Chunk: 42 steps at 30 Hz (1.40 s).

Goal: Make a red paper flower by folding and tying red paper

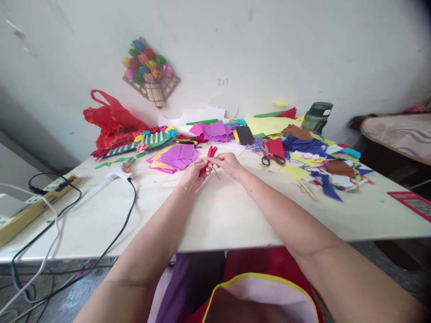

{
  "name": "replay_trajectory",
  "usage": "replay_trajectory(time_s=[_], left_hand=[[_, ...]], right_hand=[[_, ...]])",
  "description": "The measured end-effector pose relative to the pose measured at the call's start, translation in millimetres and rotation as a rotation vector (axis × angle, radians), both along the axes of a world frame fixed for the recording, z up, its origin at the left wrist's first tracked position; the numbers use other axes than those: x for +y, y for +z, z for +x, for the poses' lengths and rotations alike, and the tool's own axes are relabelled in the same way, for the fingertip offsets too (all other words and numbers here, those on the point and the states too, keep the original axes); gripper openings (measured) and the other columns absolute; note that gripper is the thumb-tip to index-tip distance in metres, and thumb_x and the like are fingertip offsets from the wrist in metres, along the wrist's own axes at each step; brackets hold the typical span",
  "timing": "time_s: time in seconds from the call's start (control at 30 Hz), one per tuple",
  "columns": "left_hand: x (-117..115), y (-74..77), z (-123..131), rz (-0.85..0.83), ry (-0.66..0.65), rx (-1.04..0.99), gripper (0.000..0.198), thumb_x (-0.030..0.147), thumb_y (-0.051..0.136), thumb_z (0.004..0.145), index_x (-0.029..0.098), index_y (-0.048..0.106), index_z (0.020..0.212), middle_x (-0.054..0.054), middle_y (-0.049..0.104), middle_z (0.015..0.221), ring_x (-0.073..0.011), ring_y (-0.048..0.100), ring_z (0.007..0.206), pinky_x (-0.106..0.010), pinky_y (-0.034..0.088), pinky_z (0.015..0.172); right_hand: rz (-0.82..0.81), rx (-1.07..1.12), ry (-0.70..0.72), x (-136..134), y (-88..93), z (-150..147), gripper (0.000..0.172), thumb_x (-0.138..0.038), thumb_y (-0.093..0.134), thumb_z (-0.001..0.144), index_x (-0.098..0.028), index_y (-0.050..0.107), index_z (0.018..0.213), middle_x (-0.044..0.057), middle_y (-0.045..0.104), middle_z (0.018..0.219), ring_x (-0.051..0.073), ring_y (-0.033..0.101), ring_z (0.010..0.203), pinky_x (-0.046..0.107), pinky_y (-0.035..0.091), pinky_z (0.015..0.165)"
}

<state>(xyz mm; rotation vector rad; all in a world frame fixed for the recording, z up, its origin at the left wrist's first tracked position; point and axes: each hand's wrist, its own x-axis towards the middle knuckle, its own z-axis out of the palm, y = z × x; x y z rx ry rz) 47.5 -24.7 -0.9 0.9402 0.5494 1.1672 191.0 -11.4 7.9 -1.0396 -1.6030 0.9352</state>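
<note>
Left hand [196, 173] clamped on red bundle [211, 152], mid-table | right hand [229, 163] at bundle's right side, cannot tell whether gripping dark strand [216, 173] | risk: slack pinch could let bundle unfurl or strand slip | pale table [232, 220], coloured scraps [299, 148] far right, power strip [40, 204] left | white wall [269, 49] beyond

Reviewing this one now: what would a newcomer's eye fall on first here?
Probably the multicoloured artificial flowers on the wall, upper left of centre, with a bright red bag lower and further left. At centre, the person's left grip holds a small red bundle, the right grip close against it. A heap of coloured scraps covers the right side of the table.
</note>
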Motion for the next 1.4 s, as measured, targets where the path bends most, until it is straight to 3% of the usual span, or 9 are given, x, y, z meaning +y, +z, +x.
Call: replay_trajectory(time_s=[0.17, 0.53, 0.73, 0.9, 1.0, 1.07, 1.23, 1.4], left_hand=[[2, -1.2, 0, 0.021, 0.005, -0.020, 0.006, 0.011, 0.054, 0.075, 0.008, 0.058, 0.077, -0.002, 0.053, 0.059, -0.0042, 0.046, 0.046, -0.013, 0.037, 0.042], [2, -1.4, 1, 0.069, 0.022, -0.026, 0.007, 0.010, 0.052, 0.076, 0.008, 0.058, 0.076, -0.002, 0.054, 0.058, -0.0043, 0.046, 0.046, -0.013, 0.036, 0.042], [0, -2.2, 1, 0.030, 0.018, 0.017, 0.006, 0.013, 0.052, 0.077, 0.009, 0.057, 0.077, -0.002, 0.054, 0.060, -0.0048, 0.048, 0.047, -0.014, 0.039, 0.044], [0, -0.9, 3, -0.044, -0.030, 0.003, 0.009, 0.010, 0.048, 0.079, 0.009, 0.056, 0.075, -0.002, 0.054, 0.060, -0.0048, 0.048, 0.047, -0.013, 0.041, 0.043], [-1, 1.0, 1, -0.122, -0.011, -0.020, 0.011, 0.010, 0.046, 0.080, 0.009, 0.056, 0.077, -0.002, 0.054, 0.059, -0.0044, 0.048, 0.046, -0.012, 0.040, 0.041], [0, 1.3, 0, -0.154, 0.003, -0.038, 0.010, 0.012, 0.046, 0.081, 0.009, 0.056, 0.079, -0.002, 0.055, 0.061, -0.0047, 0.049, 0.047, -0.012, 0.042, 0.042], [1, -0.4, -2, -0.159, 0.017, -0.066, 0.009, 0.012, 0.048, 0.080, 0.010, 0.056, 0.084, -0.003, 0.058, 0.065, -0.0048, 0.049, 0.047, -0.013, 0.043, 0.041], [2, -0.6, -2, -0.170, 0.016, -0.067, 0.013, 0.014, 0.047, 0.081, 0.009, 0.056, 0.088, -0.003, 0.058, 0.065, -0.0046, 0.048, 0.045, -0.013, 0.041, 0.039]], right_hand=[[0.014, -0.039, -0.106, 3, -1.9, -2, 0.042, -0.052, 0.064, 0.057, -0.015, 0.049, 0.047, -0.005, 0.037, 0.047, 0.007, 0.033, 0.049, 0.023, 0.027, 0.051], [0.007, -0.031, -0.130, 3, 0.2, -4, 0.045, -0.055, 0.064, 0.055, -0.014, 0.048, 0.047, -0.004, 0.040, 0.047, 0.007, 0.036, 0.049, 0.022, 0.028, 0.049], [-0.088, 0.031, -0.078, 1, -3.2, -3, 0.045, -0.053, 0.068, 0.054, -0.014, 0.047, 0.045, -0.005, 0.039, 0.043, 0.005, 0.032, 0.045, 0.021, 0.024, 0.046], [-0.268, 0.182, 0.085, 2, -6.5, 4, 0.038, -0.048, 0.069, 0.057, -0.012, 0.060, 0.061, 0.001, 0.057, 0.056, 0.004, 0.030, 0.042, 0.022, 0.018, 0.040], [-0.308, 0.360, 0.097, 6, -8.2, 7, 0.034, -0.045, 0.067, 0.059, -0.012, 0.061, 0.064, 0.005, 0.063, 0.067, 0.005, 0.038, 0.046, 0.021, 0.019, 0.039], [-0.287, 0.416, 0.074, 7, -8.4, 9, 0.029, -0.041, 0.065, 0.060, -0.012, 0.061, 0.062, 0.005, 0.062, 0.066, 0.006, 0.041, 0.048, 0.021, 0.022, 0.040], [-0.251, 0.305, 0.092, 8, -5.9, 10, 0.010, -0.019, 0.062, 0.054, -0.013, 0.063, 0.061, 0.002, 0.060, 0.059, 0.008, 0.045, 0.053, 0.022, 0.031, 0.049], [-0.219, 0.290, 0.055, 7, -3.1, 14, 0.016, -0.010, 0.052, 0.049, -0.015, 0.064, 0.058, -0.001, 0.063, 0.060, 0.009, 0.048, 0.061, 0.023, 0.035, 0.064]])
